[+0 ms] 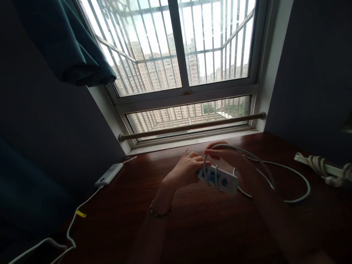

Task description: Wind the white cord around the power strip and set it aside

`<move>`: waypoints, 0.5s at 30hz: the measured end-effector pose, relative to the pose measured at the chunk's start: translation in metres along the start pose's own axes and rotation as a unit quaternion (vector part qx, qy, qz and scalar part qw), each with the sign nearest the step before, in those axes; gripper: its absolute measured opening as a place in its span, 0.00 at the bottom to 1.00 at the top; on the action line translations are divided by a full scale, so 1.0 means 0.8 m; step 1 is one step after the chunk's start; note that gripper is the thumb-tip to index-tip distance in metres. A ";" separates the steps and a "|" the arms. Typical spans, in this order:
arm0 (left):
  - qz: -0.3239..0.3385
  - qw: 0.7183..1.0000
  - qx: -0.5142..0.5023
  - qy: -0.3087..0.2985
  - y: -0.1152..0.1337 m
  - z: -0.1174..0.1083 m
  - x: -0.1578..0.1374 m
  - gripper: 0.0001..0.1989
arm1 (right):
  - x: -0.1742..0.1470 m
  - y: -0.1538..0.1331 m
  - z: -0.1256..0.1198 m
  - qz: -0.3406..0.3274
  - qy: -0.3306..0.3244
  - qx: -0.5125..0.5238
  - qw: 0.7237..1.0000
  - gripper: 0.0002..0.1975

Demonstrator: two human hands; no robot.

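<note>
White plastic fills the grip: the left hand (187, 167) curls its fingers around the far-left end of a power strip (218, 178), holding it just above the bench (192, 220). The right hand (224, 154) sits just beyond and to the right, its fingertips pressed together on the white cable (275, 179), pinching a loop that arches over the hand. Two turns of that cable already lie across the strip's body, near its left end. The strip is tilted, its near-right end pointing down toward the middle of the bench, with blue sockets showing along its face. A beaded bracelet (160, 212) circles the left wrist.

From the hands the cable runs out to the right in a wide loop that lies flat on the dark wood and curves back under the strip. At the far right edge lies a second strip (321, 165), with its own cord coiled around it. On the far left a small white power bank (109, 175) rests near the wall, a thin lead (74, 220) with a yellow tag trailing from it toward the near left. Beyond the bench stands a barred window (181, 55), a dark curtain (66, 47) bunched at its upper left.
</note>
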State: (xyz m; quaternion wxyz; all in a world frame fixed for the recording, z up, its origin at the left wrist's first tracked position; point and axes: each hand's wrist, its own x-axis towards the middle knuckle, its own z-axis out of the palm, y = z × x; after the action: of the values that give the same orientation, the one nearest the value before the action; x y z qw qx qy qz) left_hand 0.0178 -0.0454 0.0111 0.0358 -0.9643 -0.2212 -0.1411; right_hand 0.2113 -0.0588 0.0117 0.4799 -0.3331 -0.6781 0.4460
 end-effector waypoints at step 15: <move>-0.093 0.966 -0.226 0.080 -0.003 -0.031 -0.014 0.27 | 0.021 0.043 0.014 0.102 0.026 0.097 0.990 0.22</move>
State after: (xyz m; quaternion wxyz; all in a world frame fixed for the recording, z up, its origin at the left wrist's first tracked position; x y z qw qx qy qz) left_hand 0.0008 -0.0511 0.0320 -0.1793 -0.9078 -0.2690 -0.2672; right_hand 0.1963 -0.0344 -0.0160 0.4793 -0.3639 -0.5815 0.5475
